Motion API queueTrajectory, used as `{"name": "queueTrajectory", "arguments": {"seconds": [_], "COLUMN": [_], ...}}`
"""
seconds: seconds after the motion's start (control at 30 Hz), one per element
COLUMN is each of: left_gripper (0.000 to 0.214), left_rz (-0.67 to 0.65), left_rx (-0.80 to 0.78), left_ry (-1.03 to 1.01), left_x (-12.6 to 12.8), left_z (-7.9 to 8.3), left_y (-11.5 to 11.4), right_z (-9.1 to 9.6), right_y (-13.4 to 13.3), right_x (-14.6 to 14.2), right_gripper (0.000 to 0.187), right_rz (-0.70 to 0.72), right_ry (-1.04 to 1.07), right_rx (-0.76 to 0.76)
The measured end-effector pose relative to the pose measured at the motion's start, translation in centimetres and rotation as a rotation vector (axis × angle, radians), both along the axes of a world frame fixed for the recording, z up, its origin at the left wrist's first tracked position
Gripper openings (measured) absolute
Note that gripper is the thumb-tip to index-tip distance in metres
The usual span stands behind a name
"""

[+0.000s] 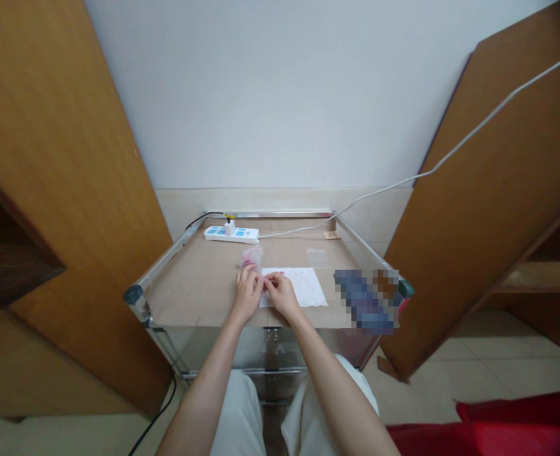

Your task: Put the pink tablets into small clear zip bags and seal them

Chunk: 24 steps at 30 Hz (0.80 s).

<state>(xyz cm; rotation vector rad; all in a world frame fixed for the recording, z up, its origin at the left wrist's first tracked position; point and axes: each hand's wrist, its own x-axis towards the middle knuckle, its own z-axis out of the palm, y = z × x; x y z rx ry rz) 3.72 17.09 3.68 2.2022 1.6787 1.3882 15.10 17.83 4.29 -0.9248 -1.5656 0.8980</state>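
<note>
My left hand and my right hand meet over the left edge of a white sheet. Thumbs and fingertips of both are pinched together. A bit of reddish pink shows between them, too small for me to name. Just beyond my left fingers lies a clear plastic bag with small pink pieces inside. A few tiny pink bits rest on the sheet near my right fingers.
A white power strip with a plug in it lies at the back left of the cardboard-covered cart top. Its white cable runs off rightward. Another clear bag lies behind the sheet; a blurred dark item is at right.
</note>
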Motion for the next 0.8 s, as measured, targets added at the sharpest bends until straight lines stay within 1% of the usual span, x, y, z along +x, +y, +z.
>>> {"name": "queueTrajectory", "arguments": {"seconds": [0.2,0.3,0.43,0.57,0.7,0.8], "left_gripper": [0.018,0.018,0.018,0.015,0.011,0.009], "left_rz": [0.0,-0.003,-0.004,0.006,0.022,0.021], "left_rx": [0.013,0.012,0.041,0.078,0.091,0.096], "left_ry": [-0.023,-0.014,0.006,0.022,0.01,0.001], "left_x": [0.03,0.04,0.05,0.11,0.16,0.15], "left_z": [0.05,0.07,0.01,-0.03,-0.02,0.0], "left_y": [-0.11,-0.13,-0.11,-0.15,-0.24,-0.26], "right_z": [0.03,-0.04,-0.02,0.18,0.23,0.17], "right_y": [0.03,0.12,0.05,-0.31,-0.69,-0.85], "right_x": [0.05,0.14,0.16,-0.05,-0.33,-0.4], "right_gripper": [0.012,0.011,0.01,0.011,0.012,0.012], "right_rz": [0.027,0.047,0.037,-0.023,-0.149,-0.201], "right_ry": [0.047,0.041,0.02,-0.046,-0.215,-0.326], "right_rx": [-0.024,-0.036,-0.04,0.026,0.137,0.182]}}
